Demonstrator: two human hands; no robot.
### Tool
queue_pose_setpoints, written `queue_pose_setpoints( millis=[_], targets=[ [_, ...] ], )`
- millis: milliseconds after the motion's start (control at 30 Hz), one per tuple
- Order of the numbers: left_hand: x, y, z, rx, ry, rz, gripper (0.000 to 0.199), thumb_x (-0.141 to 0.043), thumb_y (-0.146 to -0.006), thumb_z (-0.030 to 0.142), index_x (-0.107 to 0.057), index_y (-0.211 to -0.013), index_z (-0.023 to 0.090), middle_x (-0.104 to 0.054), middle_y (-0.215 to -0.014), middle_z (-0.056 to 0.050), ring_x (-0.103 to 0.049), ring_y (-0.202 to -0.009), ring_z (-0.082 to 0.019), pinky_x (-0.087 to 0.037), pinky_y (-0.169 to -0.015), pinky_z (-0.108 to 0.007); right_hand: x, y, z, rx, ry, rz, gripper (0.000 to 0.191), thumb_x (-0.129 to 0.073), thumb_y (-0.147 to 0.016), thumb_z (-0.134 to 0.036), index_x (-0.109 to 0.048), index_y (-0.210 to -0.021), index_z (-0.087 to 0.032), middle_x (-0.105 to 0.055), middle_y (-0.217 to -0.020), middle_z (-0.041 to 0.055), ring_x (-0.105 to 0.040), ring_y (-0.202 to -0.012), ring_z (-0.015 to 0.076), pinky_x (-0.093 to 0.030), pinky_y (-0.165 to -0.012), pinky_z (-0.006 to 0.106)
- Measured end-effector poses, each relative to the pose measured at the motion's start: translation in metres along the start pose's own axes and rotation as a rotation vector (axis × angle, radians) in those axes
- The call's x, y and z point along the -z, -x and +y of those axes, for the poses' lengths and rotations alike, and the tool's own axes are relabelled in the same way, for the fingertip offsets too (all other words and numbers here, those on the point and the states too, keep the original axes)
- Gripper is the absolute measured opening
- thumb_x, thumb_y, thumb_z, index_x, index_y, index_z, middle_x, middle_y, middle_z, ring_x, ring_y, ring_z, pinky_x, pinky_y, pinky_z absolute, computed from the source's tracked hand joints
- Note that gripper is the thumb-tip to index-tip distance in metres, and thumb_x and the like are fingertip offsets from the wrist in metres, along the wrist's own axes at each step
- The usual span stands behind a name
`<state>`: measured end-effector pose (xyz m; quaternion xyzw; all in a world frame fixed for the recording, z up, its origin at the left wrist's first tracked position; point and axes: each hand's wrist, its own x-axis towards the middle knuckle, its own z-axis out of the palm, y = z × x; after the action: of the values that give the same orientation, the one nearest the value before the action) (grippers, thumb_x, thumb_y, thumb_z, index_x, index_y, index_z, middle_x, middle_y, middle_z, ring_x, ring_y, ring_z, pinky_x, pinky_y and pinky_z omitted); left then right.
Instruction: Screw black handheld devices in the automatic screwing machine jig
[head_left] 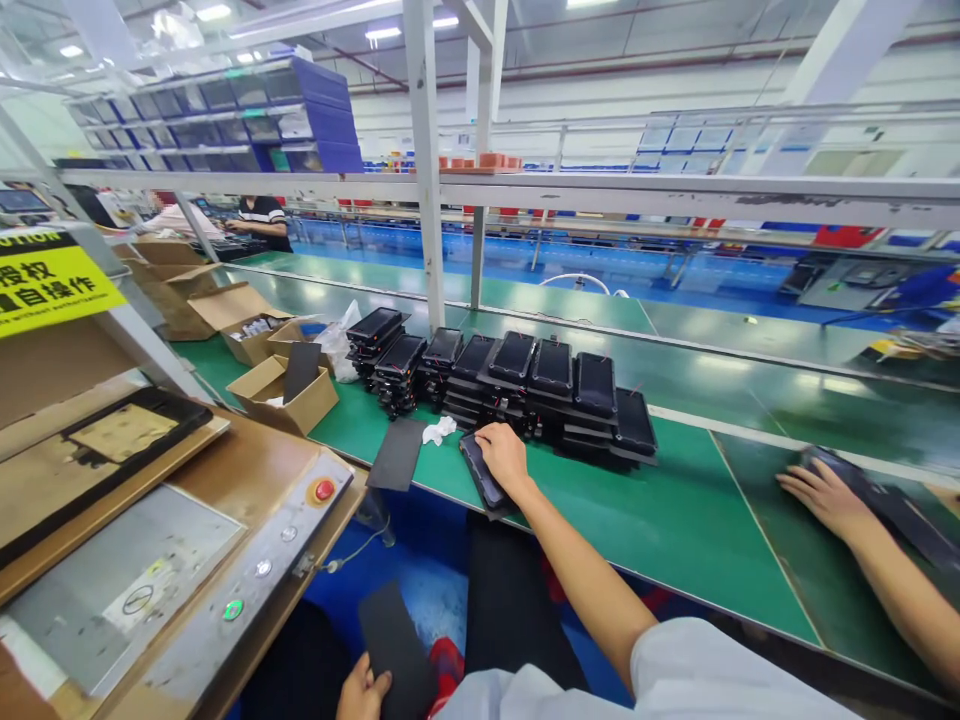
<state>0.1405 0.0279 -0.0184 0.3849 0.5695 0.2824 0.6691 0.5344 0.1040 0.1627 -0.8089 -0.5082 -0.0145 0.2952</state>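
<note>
Right grip (504,458) presses down on a black case (478,472), fingers close together, on the green worktop (675,530). Left grip (365,690) pinches a black sheet (396,640) below the worktop edge. Just past the case lie a white cloth (439,430) and a flat black pad (396,453). Stacks of cases (551,375) stand behind. A co-worker's hand (821,498) rests on a dark case (844,470) off to the right.
</note>
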Motion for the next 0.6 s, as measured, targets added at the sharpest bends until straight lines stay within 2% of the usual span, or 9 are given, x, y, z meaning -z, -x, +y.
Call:
queue_pose_setpoints(
  millis=[100,300,433,600],
  targets=[
    [-0.002,0.001,0.003,-0.01,-0.063,0.026,0.044,-0.084,-0.051,0.038,-0.069,-0.089,0.021,-0.079,-0.08,-0.008,-0.074,-0.105,-0.041,-0.055,-0.098,-0.048,0.003,0.013,0.002,0.119,0.073,-0.011,0.025,-0.055,-0.1,-0.029,-0.078,-0.109,-0.028,-0.077,-0.117,0.0019,-0.063,-0.113,0.0219,-0.049,-0.099,0.033],
    [-0.006,0.003,0.009,-0.002,-0.095,-0.003,0.043,-0.083,-0.051,0.037,-0.07,-0.089,0.02,-0.079,-0.08,-0.009,-0.073,-0.107,-0.041,-0.055,-0.099,-0.048,0.01,0.037,-0.001,0.229,0.174,-0.041,0.034,-0.048,-0.102,-0.029,-0.071,-0.127,-0.024,-0.066,-0.141,0.0033,-0.052,-0.133,0.0284,-0.042,-0.11,0.044],
    [-0.006,0.003,0.01,0.004,-0.083,-0.034,0.04,-0.083,-0.051,0.037,-0.07,-0.085,0.021,-0.079,-0.075,-0.006,-0.074,-0.104,-0.041,-0.056,-0.096,-0.047,0.015,0.046,-0.004,0.234,0.105,-0.069,0.039,-0.046,-0.102,-0.033,-0.068,-0.134,-0.023,-0.062,-0.145,0.0054,-0.046,-0.141,0.0294,-0.031,-0.121,0.051],
    [-0.004,0.0,0.007,0.003,-0.059,-0.018,0.039,-0.084,-0.048,0.038,-0.068,-0.08,0.024,-0.08,-0.075,-0.005,-0.075,-0.101,-0.041,-0.058,-0.092,-0.046,0.017,0.051,-0.004,0.199,0.054,-0.092,0.04,-0.047,-0.101,-0.035,-0.072,-0.13,-0.024,-0.067,-0.139,0.0036,-0.049,-0.139,0.0284,-0.022,-0.127,0.054]
  ],
)
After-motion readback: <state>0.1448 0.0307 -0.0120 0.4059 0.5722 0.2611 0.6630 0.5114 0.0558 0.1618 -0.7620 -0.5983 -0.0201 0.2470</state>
